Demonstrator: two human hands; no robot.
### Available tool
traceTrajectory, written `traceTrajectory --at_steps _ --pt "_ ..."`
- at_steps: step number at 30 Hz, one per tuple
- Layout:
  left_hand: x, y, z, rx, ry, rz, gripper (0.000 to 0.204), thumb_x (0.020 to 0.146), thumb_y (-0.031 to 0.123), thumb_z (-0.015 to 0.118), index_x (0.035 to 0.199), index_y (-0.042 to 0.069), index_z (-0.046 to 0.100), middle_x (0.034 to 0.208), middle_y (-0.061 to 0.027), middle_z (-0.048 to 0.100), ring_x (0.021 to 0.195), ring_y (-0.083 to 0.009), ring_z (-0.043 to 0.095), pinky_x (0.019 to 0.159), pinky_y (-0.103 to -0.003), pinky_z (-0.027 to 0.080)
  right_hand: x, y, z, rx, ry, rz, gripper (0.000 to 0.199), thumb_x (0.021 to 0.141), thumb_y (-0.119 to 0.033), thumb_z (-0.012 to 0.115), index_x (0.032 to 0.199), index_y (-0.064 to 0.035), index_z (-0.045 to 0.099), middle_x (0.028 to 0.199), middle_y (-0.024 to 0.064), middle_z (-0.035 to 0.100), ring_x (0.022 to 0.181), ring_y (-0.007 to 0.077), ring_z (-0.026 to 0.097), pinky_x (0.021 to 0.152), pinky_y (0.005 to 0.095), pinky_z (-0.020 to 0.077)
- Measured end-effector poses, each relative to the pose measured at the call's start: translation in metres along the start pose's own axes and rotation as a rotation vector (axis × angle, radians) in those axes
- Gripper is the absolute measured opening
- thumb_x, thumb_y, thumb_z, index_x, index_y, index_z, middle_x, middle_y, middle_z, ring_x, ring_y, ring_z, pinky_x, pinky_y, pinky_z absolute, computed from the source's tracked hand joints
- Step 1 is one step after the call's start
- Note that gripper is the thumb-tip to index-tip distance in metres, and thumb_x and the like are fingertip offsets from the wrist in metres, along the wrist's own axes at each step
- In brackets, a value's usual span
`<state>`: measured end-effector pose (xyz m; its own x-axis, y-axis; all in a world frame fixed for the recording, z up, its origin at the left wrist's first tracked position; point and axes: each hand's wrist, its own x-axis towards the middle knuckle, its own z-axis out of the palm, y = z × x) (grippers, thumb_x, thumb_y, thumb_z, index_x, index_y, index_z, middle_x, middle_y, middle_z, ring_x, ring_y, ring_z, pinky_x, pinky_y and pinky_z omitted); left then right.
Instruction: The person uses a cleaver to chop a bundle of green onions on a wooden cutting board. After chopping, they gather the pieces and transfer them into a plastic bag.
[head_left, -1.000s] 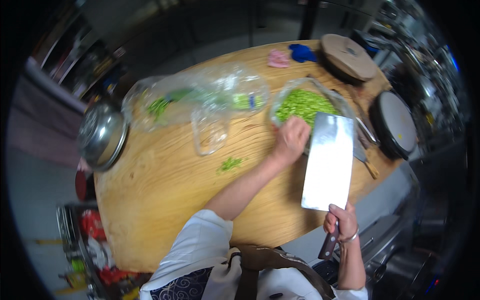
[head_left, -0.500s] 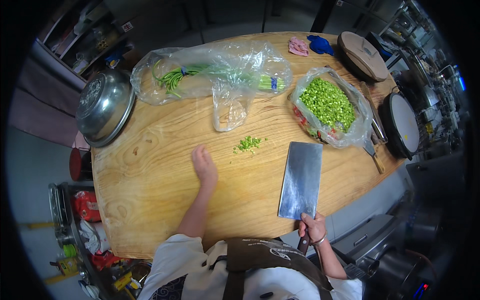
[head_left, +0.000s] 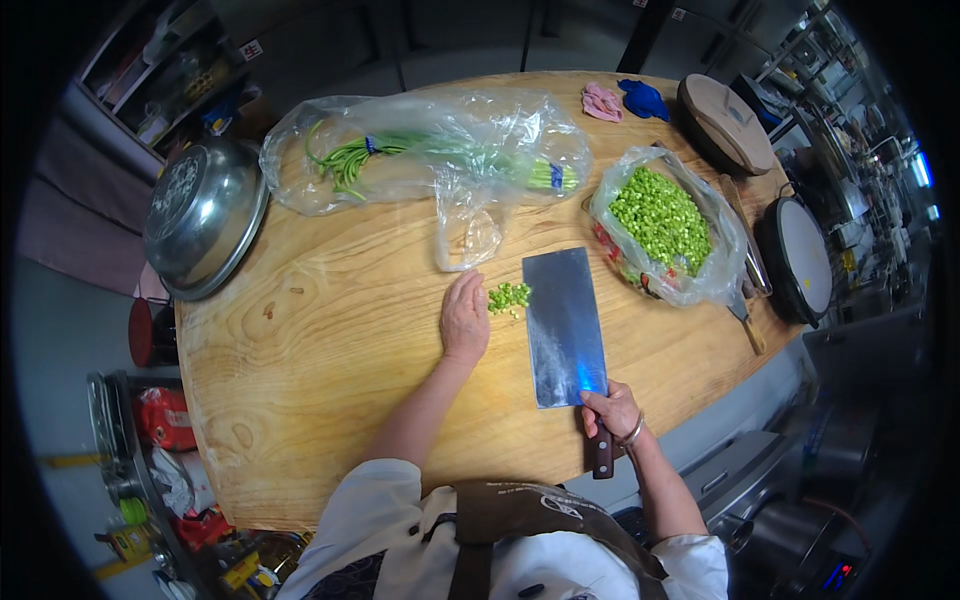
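My right hand (head_left: pixel 612 412) is closed round the dark handle of a cleaver (head_left: pixel 562 325), whose broad blade lies flat or nearly so over the wooden table (head_left: pixel 320 370). Beside the blade's left edge is a small heap of chopped green pieces (head_left: pixel 507 298). My left hand (head_left: pixel 466 318) rests at the heap's other side, fingers stretched out and holding nothing. To the right, a clear plastic bag (head_left: pixel 735 265) stands full of the same chopped green vegetable (head_left: pixel 660 215).
Long green stalks (head_left: pixel 350 165) with blue bands lie in a clear plastic bag (head_left: pixel 470 225) at the back. A steel bowl (head_left: pixel 205 215) sits upside down at the left edge. Pink (head_left: pixel 602 102) and blue cloths (head_left: pixel 643 99), a lidded pan (head_left: pixel 725 120) and a round pan (head_left: pixel 800 250) line the right.
My left hand has moved right, up to the chopped pieces. The cleaver has come left and farther forward to them, and the pieces now sit in a tighter heap.
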<state>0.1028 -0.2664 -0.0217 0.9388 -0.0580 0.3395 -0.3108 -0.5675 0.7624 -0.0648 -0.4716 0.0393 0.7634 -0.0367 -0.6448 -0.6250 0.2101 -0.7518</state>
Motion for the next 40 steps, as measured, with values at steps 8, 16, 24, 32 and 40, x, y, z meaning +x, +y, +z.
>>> traceTrajectory --at_steps 8,16,24,32,40 --pt "-0.005 0.005 0.009 0.138 0.054 0.044 0.029 0.089 0.017 0.042 0.109 -0.002 0.053 0.117 -0.0160 0.051 0.113 -0.0307 0.044 0.098 -0.039 0.033 0.011 -0.001 0.023 -0.044 -0.108 0.050 0.013 0.084 -0.009 0.056 0.072 -0.0054 0.052 0.051 0.0030 0.053 0.038 0.0117 0.049 0.035 0.0243 0.0405" --pt "-0.004 0.001 -0.005 -0.106 0.167 -0.122 0.027 0.091 0.015 0.040 0.107 -0.002 0.053 0.112 -0.0156 0.052 0.108 -0.0300 0.046 0.095 -0.037 0.036 0.007 0.009 0.075 -0.109 -0.180 0.066 0.016 0.084 -0.009 0.055 0.069 -0.0051 0.051 0.050 0.0032 0.053 0.038 0.0120 0.050 0.036 0.0250 0.0400" --pt "-0.027 0.004 -0.033 -0.179 0.213 -0.149 0.023 0.091 0.013 0.039 0.097 -0.001 0.057 0.102 -0.0134 0.056 0.099 -0.0270 0.052 0.090 -0.034 0.040 -0.009 0.026 0.091 -0.099 -0.257 0.047 0.015 0.085 -0.007 0.054 0.070 -0.0044 0.052 0.051 0.0042 0.054 0.038 0.0121 0.050 0.037 0.0249 0.0403" --pt "0.010 0.087 0.008 -0.304 0.031 0.017 0.019 0.088 0.011 0.047 0.097 -0.001 0.059 0.107 -0.0144 0.053 0.101 -0.0280 0.051 0.089 -0.035 0.040 -0.042 0.000 0.047 0.136 -0.106 -0.042 0.014 0.085 -0.009 0.055 0.073 -0.0046 0.052 0.051 0.0039 0.053 0.038 0.0111 0.049 0.035 0.0233 0.0390" --pt "0.091 0.235 0.130 -0.310 -0.222 0.530 0.020 0.075 0.007 0.061 0.094 0.004 0.057 0.101 -0.0139 0.051 0.096 -0.0285 0.047 0.086 -0.037 0.037 -0.071 -0.105 -0.054 0.217 0.257 -0.233 0.011 0.083 -0.010 0.056 0.077 -0.0028 0.049 0.051 0.0045 0.052 0.036 0.0137 0.050 0.036 0.0257 0.0434"
